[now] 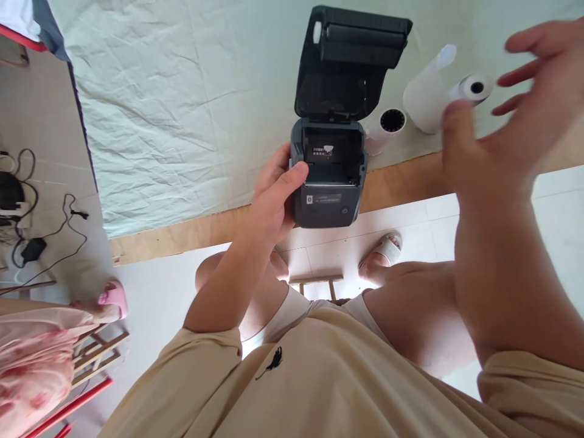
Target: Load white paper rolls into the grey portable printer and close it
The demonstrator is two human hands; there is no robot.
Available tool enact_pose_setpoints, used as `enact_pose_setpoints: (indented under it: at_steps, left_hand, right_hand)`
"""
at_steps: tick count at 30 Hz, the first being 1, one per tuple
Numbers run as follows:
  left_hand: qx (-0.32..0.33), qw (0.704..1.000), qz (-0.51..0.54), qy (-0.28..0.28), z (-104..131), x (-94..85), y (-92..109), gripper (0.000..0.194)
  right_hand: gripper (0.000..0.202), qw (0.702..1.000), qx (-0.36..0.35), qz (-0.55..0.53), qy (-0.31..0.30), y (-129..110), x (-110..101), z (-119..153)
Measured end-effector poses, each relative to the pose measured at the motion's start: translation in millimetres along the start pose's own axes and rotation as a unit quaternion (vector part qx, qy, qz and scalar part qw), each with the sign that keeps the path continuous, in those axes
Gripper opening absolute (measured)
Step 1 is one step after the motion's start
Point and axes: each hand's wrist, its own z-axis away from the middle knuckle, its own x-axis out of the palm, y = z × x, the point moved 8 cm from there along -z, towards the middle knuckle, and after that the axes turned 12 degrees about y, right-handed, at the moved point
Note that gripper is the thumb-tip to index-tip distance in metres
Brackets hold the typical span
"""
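Note:
A dark label printer (pixel 328 204) with its lid (pixel 353 55) raised sits in my left hand (pixel 274 198), whose thumb presses on the left rim of the paper bay. Inside the bay no roll shows. At the right, my right hand (pixel 511 121) is spread, slightly blurred, with its thumb and fingers on either side of a small white roll (pixel 469 88). Whether it touches that roll is unclear. Just left of the small roll stands a larger white roll (pixel 424 103) with a loose end. Another roll (pixel 387 125) with a dark core opening lies beside the printer.
A pale green cloth (pixel 173 109) covers the table, whose wooden edge (pixel 182 236) runs below the printer. Black cables and an adapter (pixel 34 249) lie at the left. Another person's pink slipper (pixel 116 298) and a wooden stool (pixel 98 353) are at lower left.

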Motion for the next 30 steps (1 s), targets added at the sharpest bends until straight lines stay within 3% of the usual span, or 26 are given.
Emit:
enact_pose_setpoints:
  at_steps: [4,9,13,16,20,24,30]
  left_hand:
    - [-0.001,1.000,-0.002,0.003,-1,0.6,0,0.031]
    - [0.012,1.000,-0.002,0.003,-2,1.8,0,0.028]
    - [0.010,1.000,-0.009,0.002,-1,1.9,0,0.028]
    - [0.002,1.000,-0.009,0.003,-1,1.7,0,0.030]
    - [0.003,1.000,-0.004,0.005,-1,1.1,0,0.030]
    - [0.005,1.000,-0.006,0.001,-1,0.9,-1,0.030]
    - [0.011,1.000,-0.014,-0.009,-1,2.7,0,0.026]
  right_hand:
    - [0.056,0.998,0.040,-0.010,-0.043,14,13,4]
    - [0.056,0.995,-0.010,-0.032,-0.098,5,21,11]
    - [0.055,0.997,0.008,-0.033,-0.069,10,17,10]
    - [0.060,0.994,-0.015,-0.063,-0.089,6,20,11]
    - [0.054,0.998,-0.003,-0.017,-0.063,11,15,10]
    - [0.064,0.993,0.004,-0.092,-0.077,9,16,13]
    - [0.066,0.997,0.025,-0.003,-0.067,19,18,5]
